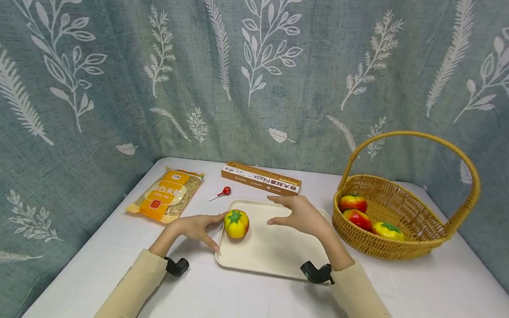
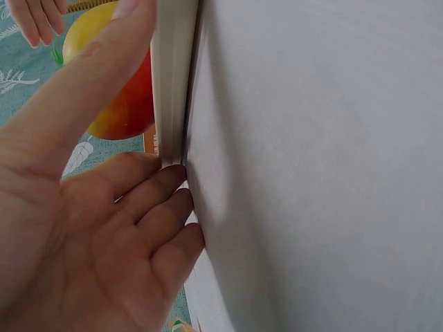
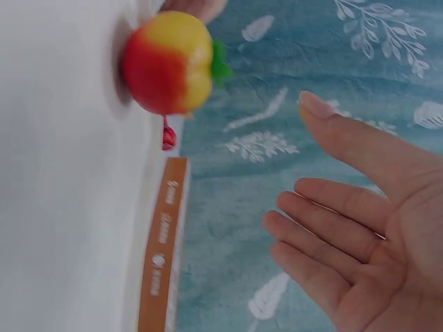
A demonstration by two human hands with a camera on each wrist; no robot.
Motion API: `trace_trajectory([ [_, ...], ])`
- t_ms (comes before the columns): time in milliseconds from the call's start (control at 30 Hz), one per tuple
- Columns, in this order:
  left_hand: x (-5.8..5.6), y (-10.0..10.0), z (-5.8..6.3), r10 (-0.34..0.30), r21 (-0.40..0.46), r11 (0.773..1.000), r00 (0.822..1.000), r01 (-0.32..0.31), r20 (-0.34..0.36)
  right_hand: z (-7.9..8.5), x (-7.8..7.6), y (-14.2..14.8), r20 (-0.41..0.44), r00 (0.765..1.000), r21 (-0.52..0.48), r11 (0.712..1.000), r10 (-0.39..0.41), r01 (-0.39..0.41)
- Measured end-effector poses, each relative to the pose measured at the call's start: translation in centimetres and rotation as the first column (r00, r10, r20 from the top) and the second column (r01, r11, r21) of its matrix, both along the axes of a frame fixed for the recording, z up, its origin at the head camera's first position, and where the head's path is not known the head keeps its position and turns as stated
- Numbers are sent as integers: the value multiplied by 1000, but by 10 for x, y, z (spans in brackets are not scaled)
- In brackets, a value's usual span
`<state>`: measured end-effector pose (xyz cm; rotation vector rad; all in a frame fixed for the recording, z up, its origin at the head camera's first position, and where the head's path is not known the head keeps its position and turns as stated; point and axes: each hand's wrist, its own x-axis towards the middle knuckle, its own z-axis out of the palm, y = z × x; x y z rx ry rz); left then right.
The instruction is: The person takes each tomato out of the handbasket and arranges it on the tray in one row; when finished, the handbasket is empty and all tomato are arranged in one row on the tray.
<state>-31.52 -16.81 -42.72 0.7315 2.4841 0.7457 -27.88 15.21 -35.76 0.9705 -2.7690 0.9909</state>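
A yellow-and-red fruit with a green leafy top (image 1: 236,225) sits near the left end of a cream tray (image 1: 272,253). At that end, my left hand (image 1: 199,228) has its thumb and fingertips against the tray's rim, with the fingers loosely bent rather than wrapped around it. The left wrist view shows these fingertips (image 2: 176,256) low along the outer side of the rim (image 2: 171,83). Over the right part of the tray hovers my right hand (image 1: 300,217), thumb and fingers spread apart, holding nothing. Its palm (image 3: 387,256) faces the fruit (image 3: 169,62) in the right wrist view.
A wicker basket (image 1: 396,248) with a tall handle stands at the right, holding 3 similar fruits (image 1: 357,220). Behind the tray lies a long pasta box (image 1: 261,179). A red lollipop (image 1: 226,190) and an orange food packet (image 1: 166,195) lie at the back left.
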Motion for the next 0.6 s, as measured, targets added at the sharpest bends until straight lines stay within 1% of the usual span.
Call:
trace_trajectory([
  [133, 1, 0, 0, 1, 1, 1000, 1000, -1, 2, 8, 1, 10, -16, 999, -8, 999, -34, 34],
  [300, 1, 0, 1, 5, -1, 1000, 1000, -5, 1, 16, 0, 24, -16, 997, -9, 997, -78, 78],
  [433, 0, 0, 1, 7, -6, 1000, 1000, -7, -4, 20, -1, 37, -24, 992, 4, 992, -125, 125],
  [600, 2, -2, -3, -8, 4, 1000, 1000, 8, -14, 22, 0, 51, -16, 988, -13, 988, -155, 155],
])
